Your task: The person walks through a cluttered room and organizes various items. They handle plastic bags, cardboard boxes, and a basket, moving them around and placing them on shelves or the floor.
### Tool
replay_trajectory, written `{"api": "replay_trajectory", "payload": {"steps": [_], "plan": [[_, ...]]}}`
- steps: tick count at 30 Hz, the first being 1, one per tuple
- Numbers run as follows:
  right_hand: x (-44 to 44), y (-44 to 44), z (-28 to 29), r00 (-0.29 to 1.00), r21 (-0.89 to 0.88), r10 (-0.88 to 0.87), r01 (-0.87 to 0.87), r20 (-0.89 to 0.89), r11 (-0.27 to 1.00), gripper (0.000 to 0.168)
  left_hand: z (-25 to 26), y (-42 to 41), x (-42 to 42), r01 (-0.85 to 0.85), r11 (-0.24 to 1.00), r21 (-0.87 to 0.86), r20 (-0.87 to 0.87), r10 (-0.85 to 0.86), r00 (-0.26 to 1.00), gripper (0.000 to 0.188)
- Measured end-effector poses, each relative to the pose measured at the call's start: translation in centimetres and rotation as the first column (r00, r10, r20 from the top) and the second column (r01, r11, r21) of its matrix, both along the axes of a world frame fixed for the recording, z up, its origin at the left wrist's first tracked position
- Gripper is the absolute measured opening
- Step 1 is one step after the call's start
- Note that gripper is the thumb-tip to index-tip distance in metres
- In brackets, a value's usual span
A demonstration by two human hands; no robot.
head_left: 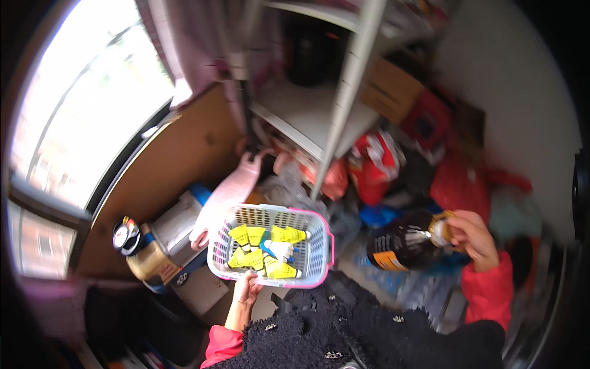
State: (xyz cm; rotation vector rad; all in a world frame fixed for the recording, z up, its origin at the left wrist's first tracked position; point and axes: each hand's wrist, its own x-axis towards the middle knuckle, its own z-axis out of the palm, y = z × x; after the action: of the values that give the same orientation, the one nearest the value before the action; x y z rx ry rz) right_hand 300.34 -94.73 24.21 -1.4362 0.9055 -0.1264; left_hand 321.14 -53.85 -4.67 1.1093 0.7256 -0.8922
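My left hand (248,289) grips the near rim of a plastic basket (325,251) with a pink edge, its fingers partly hidden beneath. Inside lie several yellow badminton shuttlecocks (282,269) and a white one (282,249) with blue beside it. To the right, my right hand (474,237) is closed on the cap end of a large dark bottle (401,242), which is tilted on its side in the air and bears an orange label. The bottle and hand are apart from the basket.
A white metal shelf (318,101) stands ahead, with a cardboard box (392,90) at its right. Red plastic bags (461,184) and other bags crowd the floor. A pink glove-like item (226,196) hangs behind the basket. Left are a window (92,92) and a beige-lidded jar (154,267).
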Motion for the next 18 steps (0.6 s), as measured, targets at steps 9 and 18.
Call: {"api": "replay_trajectory", "payload": {"steps": [9,18], "plan": [[-11.1,5.7,-30.6,0.946,0.359,-0.091,0.206,-0.312,0.910,0.014,-1.6,-2.1,-0.7,0.259,0.960,0.108,-0.189,-0.236,0.953,0.035],[-20.8,17.3,-70.1,0.343,-0.109,-0.435,0.668,-0.832,0.736,0.038,-5.1,-5.7,-3.0,0.368,0.909,0.194,-0.265,-0.312,0.912,0.039]]}}
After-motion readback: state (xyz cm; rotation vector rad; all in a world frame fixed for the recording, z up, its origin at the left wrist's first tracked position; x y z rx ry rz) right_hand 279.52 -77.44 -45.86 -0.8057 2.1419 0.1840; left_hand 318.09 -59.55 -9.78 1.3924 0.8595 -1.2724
